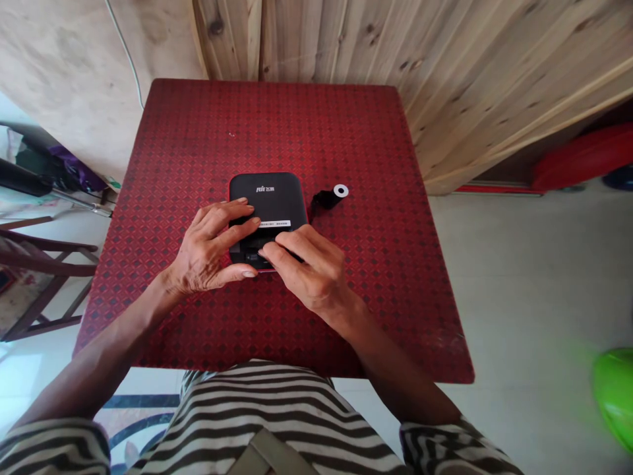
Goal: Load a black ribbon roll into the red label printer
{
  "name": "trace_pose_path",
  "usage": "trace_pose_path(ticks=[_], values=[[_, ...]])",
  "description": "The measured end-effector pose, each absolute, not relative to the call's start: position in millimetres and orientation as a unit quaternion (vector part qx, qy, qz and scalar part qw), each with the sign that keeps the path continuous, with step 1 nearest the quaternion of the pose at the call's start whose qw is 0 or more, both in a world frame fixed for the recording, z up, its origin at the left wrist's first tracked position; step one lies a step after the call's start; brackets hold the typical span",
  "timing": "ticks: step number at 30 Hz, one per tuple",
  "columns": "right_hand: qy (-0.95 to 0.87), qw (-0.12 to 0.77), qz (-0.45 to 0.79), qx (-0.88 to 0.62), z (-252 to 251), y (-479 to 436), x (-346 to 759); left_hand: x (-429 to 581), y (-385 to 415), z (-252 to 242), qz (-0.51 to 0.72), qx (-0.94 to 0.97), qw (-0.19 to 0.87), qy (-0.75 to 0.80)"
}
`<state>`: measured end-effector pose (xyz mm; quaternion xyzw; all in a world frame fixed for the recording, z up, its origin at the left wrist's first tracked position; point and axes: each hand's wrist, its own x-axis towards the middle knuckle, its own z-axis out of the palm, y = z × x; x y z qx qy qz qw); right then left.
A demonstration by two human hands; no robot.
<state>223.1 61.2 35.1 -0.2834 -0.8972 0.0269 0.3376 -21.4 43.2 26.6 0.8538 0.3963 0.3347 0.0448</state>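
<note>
A flat black device (277, 198) with rounded corners, a small logo and a white label strip lies on the red patterned table (376, 145). My left hand (212, 247) rests with spread fingers on its left side, the thumb along the near edge. At the near right part of the device, my right hand (311, 264) has its fingers pinched together over a dark recess; what they grip, if anything, is hidden. Just right of the device lies a small black item with a white round end (340, 190).
A wooden plank wall (346, 39) stands behind the table. To the left are a dark wooden chair (47, 270) and a black cylindrical object (22, 178). A green round object (616, 396) sits at the lower right, a red one (583, 155) at the upper right.
</note>
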Motion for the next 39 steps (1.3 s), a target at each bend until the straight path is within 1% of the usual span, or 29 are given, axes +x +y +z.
trace_pose_path(ticks=[3,9,13,16,20,22,24,26,30,39], values=[[-0.894,0.339,0.043,-0.289,33.2,62.0,223.6,-21.8,44.5,27.5,0.326,0.858,0.039,0.394],[-0.889,0.38,-0.007,-0.256,32.9,64.2,222.3,-21.7,44.4,24.1,0.318,0.86,0.03,0.399],[-0.883,0.394,-0.009,-0.255,36.8,65.0,224.0,-20.5,43.2,22.7,0.314,0.86,0.02,0.401],[-0.858,0.427,0.028,-0.284,37.7,60.8,233.3,-17.8,35.3,22.1,0.317,0.85,0.027,0.42],[-0.763,0.479,0.137,-0.412,21.0,49.8,250.3,-12.7,12.4,17.0,0.381,0.798,-0.003,0.467],[-0.714,0.474,0.213,-0.47,4.0,45.4,254.3,-10.2,0.9,11.7,0.401,0.778,-0.03,0.482],[-0.687,0.448,0.277,-0.501,-13.5,43.5,253.6,-8.0,-6.5,5.6,0.395,0.773,-0.053,0.493],[-0.686,0.423,0.307,-0.507,-26.5,44.1,250.3,-6.7,-8.8,0.4,0.391,0.772,-0.072,0.496],[-0.703,0.394,0.314,-0.503,-32.7,49.1,245.0,-6.1,-5.6,-4.1,0.4,0.769,-0.089,0.491],[-0.702,0.394,0.315,-0.503,-29.8,51.0,245.0,-6.3,-5.1,-1.3,0.401,0.766,-0.086,0.495]])
